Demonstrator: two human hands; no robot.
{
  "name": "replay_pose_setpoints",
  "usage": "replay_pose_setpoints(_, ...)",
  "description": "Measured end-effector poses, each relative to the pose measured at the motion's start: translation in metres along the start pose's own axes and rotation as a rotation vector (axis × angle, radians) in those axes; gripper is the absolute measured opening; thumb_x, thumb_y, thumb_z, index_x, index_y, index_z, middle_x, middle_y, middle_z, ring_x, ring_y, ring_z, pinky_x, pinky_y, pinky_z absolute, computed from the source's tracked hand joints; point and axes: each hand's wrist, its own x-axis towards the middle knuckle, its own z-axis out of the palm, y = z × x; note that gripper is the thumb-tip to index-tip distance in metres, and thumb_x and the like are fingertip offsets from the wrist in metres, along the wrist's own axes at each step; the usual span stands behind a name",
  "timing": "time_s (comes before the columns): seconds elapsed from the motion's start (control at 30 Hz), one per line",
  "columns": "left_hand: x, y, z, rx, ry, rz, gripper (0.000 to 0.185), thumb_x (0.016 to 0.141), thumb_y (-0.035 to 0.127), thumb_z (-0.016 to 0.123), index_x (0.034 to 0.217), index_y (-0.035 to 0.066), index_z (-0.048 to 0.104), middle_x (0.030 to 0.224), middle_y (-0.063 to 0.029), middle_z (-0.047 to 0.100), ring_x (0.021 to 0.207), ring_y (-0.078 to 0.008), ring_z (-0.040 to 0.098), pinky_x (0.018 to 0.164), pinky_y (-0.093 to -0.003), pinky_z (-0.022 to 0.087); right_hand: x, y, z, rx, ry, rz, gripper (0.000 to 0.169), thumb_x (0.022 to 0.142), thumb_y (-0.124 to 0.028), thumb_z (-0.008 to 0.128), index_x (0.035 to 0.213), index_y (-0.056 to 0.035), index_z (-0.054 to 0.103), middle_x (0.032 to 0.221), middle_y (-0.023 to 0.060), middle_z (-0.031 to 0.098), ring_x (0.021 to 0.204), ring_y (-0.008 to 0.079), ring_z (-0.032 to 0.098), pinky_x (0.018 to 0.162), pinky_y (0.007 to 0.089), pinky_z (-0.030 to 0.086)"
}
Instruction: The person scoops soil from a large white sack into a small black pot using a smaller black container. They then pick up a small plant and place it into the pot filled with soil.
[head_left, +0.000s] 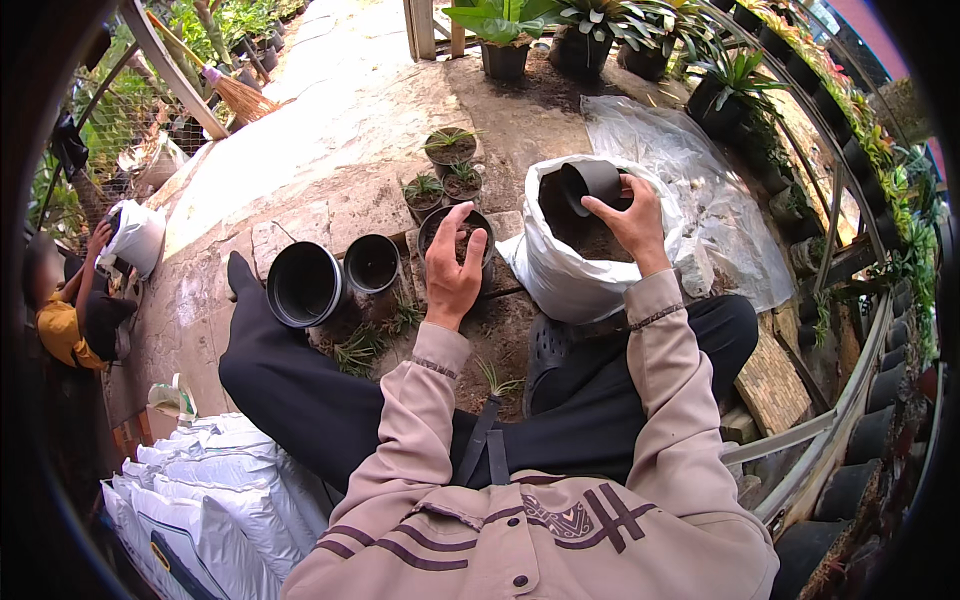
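Observation:
My right hand (637, 221) grips a small black plastic pot (589, 187), tilted on its side over dark soil (574, 232) in an open white sack (555, 281). Fingers apart and holding nothing, my left hand (451, 274) hovers over a black pot (491, 240) with soil in it. The hand partly hides that pot; whether they touch I cannot tell. To its left stand a smaller empty black pot (373, 262) and a larger one (302, 283). Three potted seedlings (450, 150) are grouped just beyond. Loose spiky plantlets (360, 349) lie on the ground between my legs.
Clear plastic sheeting (697, 180) spreads beyond the sack. Full white bags (217, 495) are stacked at lower left. Another person (75, 322) sits at far left by a white sack (142, 236). A broom (244, 97) leans nearby; plant racks (862, 232) line the right.

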Motion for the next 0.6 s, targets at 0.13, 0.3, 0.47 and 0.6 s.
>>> replay_pose_setpoints(0.13,-0.019,0.0,0.047,-0.148,-0.179,-0.058,0.055,0.109,0.033,0.062,0.15,-0.001,0.051,0.142,-0.0261,0.064,0.135,-0.0359,0.062,0.103,-0.0424,0.054,-0.014,0.019,0.019,-0.219,-0.164,0.089,0.089,0.071,-0.055,0.093,0.13,0.0076,0.067,0.125,0.0227,0.067,0.116,0.0364,0.069,0.1,0.0443,0.056)
replay_pose_setpoints(0.3,-0.039,-0.008,0.078,-0.186,-0.3,-0.153,0.06,0.109,0.032,0.061,0.156,-0.002,0.043,0.149,-0.0269,0.058,0.138,-0.0375,0.06,0.106,-0.0423,0.053,-0.031,0.021,0.045,-0.194,-0.265,0.048,0.088,0.07,-0.055,0.093,0.123,0.0121,0.07,0.12,0.0271,0.07,0.114,0.0391,0.071,0.1,0.0447,0.057)
replay_pose_setpoints(0.47,-0.036,-0.005,0.08,-0.239,-0.302,-0.2,0.061,0.111,0.032,0.059,0.157,-0.003,0.041,0.15,-0.0273,0.057,0.139,-0.0361,0.059,0.106,-0.0418,0.053,-0.023,0.039,0.031,0.156,-0.455,0.33,0.093,0.068,-0.06,0.092,0.124,0.0111,0.072,0.124,0.0312,0.073,0.119,0.039,0.071,0.105,0.0424,0.055)
replay_pose_setpoints(0.6,-0.032,-0.009,0.079,-0.243,-0.293,-0.198,0.061,0.111,0.031,0.058,0.158,-0.003,0.039,0.151,-0.0272,0.057,0.138,-0.0352,0.06,0.107,-0.0411,0.053,-0.022,0.041,0.018,0.128,-0.329,0.266,0.092,0.069,-0.06,0.092,0.123,0.0116,0.072,0.12,0.0295,0.075,0.116,0.0367,0.073,0.102,0.0414,0.056)
